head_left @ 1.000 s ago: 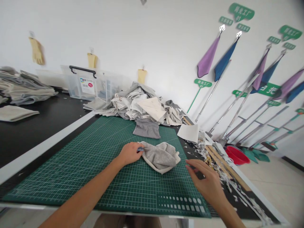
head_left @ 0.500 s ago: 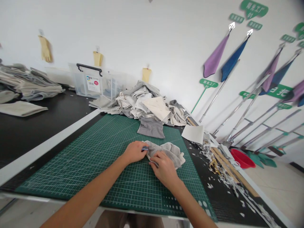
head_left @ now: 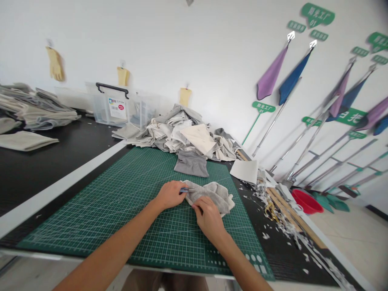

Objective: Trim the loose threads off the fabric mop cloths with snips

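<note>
Bright, diffuse light falls evenly around the grip on the grey cloth (head_left: 220, 194). Beyond it leftward, a yellow rubber glove (head_left: 54, 64) casts a soft shadow rightward. Far right, wide-angle distortion slants the blue hanging cloth (head_left: 294, 79), small green sign (head_left: 359, 51) lettering blurs, and the upper corner darkens.

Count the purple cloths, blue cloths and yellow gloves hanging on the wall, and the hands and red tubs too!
Purple cloths: 3
Blue cloths: 3
Yellow gloves: 3, two showing only in part
Hands: 2
Red tub: 1
Total: 12
</note>
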Action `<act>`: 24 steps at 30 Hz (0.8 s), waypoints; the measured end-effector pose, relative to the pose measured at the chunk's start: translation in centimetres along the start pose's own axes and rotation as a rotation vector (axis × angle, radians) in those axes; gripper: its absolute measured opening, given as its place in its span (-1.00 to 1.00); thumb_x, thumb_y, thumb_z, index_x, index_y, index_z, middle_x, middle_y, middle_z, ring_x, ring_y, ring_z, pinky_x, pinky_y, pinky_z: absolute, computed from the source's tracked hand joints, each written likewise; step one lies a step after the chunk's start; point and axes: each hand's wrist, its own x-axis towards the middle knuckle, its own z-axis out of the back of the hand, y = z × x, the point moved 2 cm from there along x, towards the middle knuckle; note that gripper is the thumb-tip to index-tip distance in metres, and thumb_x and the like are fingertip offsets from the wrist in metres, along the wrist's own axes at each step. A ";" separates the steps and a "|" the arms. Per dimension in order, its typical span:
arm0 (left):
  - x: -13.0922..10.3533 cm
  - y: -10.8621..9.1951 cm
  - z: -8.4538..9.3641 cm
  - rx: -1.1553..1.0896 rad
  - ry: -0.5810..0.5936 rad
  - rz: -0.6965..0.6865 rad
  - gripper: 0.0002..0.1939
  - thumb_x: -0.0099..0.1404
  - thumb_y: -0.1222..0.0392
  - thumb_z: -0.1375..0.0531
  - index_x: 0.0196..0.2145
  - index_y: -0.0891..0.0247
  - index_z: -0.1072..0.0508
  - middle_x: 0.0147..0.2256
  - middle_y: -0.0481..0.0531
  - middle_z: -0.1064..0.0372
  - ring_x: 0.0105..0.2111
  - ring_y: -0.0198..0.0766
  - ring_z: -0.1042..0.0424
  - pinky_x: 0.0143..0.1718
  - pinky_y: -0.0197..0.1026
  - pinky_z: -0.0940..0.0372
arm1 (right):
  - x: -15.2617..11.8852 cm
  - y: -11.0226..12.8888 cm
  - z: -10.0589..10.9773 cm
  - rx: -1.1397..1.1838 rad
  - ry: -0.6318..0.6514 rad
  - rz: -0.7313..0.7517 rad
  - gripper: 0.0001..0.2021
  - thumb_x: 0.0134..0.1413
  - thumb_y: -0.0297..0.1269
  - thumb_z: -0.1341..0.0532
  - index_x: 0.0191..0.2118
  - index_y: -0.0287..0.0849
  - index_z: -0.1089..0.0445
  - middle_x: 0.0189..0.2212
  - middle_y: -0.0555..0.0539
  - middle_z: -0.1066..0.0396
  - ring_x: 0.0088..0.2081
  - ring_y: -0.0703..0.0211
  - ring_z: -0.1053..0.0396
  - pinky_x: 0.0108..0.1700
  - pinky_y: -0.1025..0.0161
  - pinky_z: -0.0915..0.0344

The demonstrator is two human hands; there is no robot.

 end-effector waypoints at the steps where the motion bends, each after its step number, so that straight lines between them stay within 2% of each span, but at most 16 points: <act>1: 0.0 0.0 0.0 -0.001 0.002 0.001 -0.74 0.25 0.17 -0.09 -0.18 0.10 -0.53 -0.19 -0.01 -0.52 -0.16 -0.13 -0.46 -0.10 -0.18 -0.28 | 0.1 0.0 0.3 0.033 -0.019 -0.007 -0.80 0.15 -0.50 -0.09 -0.45 -0.18 -0.37 -0.43 -0.05 -0.39 -0.29 0.14 -0.33 -0.21 0.20 -0.28; 4: 0.0 0.0 0.1 -0.004 0.006 0.010 -0.74 0.24 0.17 -0.09 -0.18 0.10 -0.53 -0.20 -0.01 -0.52 -0.16 -0.12 -0.46 -0.12 -0.17 -0.28 | -0.2 0.1 2.1 0.104 -0.093 -0.049 -0.83 0.14 -0.45 -0.11 -0.43 -0.17 -0.39 -0.44 -0.03 -0.42 -0.34 0.17 -0.35 -0.25 0.23 -0.29; 8: -0.1 -0.1 0.3 -0.010 0.015 0.025 -0.73 0.24 0.17 -0.10 -0.16 0.08 -0.53 -0.20 -0.01 -0.52 -0.15 -0.12 -0.45 -0.09 -0.16 -0.28 | -2.0 -1.3 7.3 0.068 -0.242 -0.127 -0.83 0.17 -0.28 -0.12 -0.37 -0.15 -0.43 -0.38 -0.06 -0.48 -0.33 0.15 -0.40 -0.22 0.22 -0.33; 11: -0.1 -0.2 0.5 -0.018 0.025 0.036 -0.74 0.24 0.17 -0.10 -0.17 0.09 -0.54 -0.19 0.00 -0.52 -0.15 -0.11 -0.45 -0.08 -0.15 -0.27 | -4.5 -4.3 12.1 -0.112 -0.316 -0.232 -0.78 0.14 -0.16 -0.13 -0.34 -0.12 -0.47 -0.33 -0.08 -0.51 -0.27 0.08 -0.45 -0.15 0.18 -0.35; 14: -0.1 -0.2 0.5 -0.023 0.028 0.039 -0.74 0.25 0.18 -0.09 -0.18 0.10 -0.54 -0.19 0.00 -0.51 -0.16 -0.12 -0.45 -0.09 -0.16 -0.28 | -7.6 -8.8 15.9 -0.350 -0.332 -0.322 -0.73 0.10 -0.08 -0.12 -0.32 -0.11 -0.49 -0.29 -0.10 -0.53 -0.28 0.03 -0.47 -0.17 0.14 -0.36; 15: -0.1 -0.2 0.5 -0.025 0.027 0.039 -0.74 0.25 0.18 -0.09 -0.18 0.10 -0.54 -0.19 0.00 -0.51 -0.16 -0.12 -0.45 -0.09 -0.16 -0.27 | -8.7 -10.5 16.8 -0.414 -0.309 -0.335 -0.72 0.08 -0.08 -0.11 -0.33 -0.12 -0.50 -0.27 -0.11 -0.53 -0.28 0.01 -0.47 -0.15 0.13 -0.36; 17: -0.1 -0.2 0.5 -0.024 0.026 0.038 -0.73 0.25 0.17 -0.09 -0.17 0.09 -0.54 -0.19 0.00 -0.51 -0.15 -0.12 -0.44 -0.08 -0.16 -0.27 | -10.6 -13.9 17.7 -0.507 -0.161 -0.374 -0.73 0.05 -0.13 -0.09 -0.35 -0.10 -0.51 -0.29 -0.11 -0.54 -0.29 -0.01 -0.48 -0.18 0.12 -0.38; 20: -0.1 -0.2 0.4 -0.020 0.023 0.038 -0.73 0.24 0.16 -0.10 -0.15 0.08 -0.53 -0.18 -0.01 -0.51 -0.14 -0.12 -0.44 -0.08 -0.16 -0.27 | -12.9 -17.7 18.0 -0.617 0.041 -0.420 -0.70 0.03 -0.27 -0.03 -0.34 -0.09 -0.54 -0.31 -0.11 -0.56 -0.25 -0.06 -0.50 -0.16 0.10 -0.38; 22: -0.1 -0.2 0.4 -0.014 0.019 0.038 -0.73 0.25 0.16 -0.09 -0.16 0.08 -0.53 -0.19 -0.01 -0.51 -0.15 -0.13 -0.45 -0.09 -0.17 -0.27 | -13.6 -18.9 18.0 -0.708 0.096 -0.472 -0.65 0.00 -0.34 -0.01 -0.25 -0.09 -0.54 -0.35 -0.13 -0.56 -0.28 -0.10 -0.51 -0.22 0.08 -0.38; 24: -0.1 -0.3 0.3 -0.009 0.015 0.037 -0.74 0.25 0.16 -0.09 -0.18 0.08 -0.54 -0.20 -0.01 -0.51 -0.16 -0.14 -0.45 -0.10 -0.17 -0.27 | -13.9 -19.1 17.9 -0.793 0.120 -0.519 -0.62 0.00 -0.36 -0.01 -0.16 -0.07 -0.53 -0.40 -0.15 -0.56 -0.34 -0.12 -0.52 -0.31 0.07 -0.36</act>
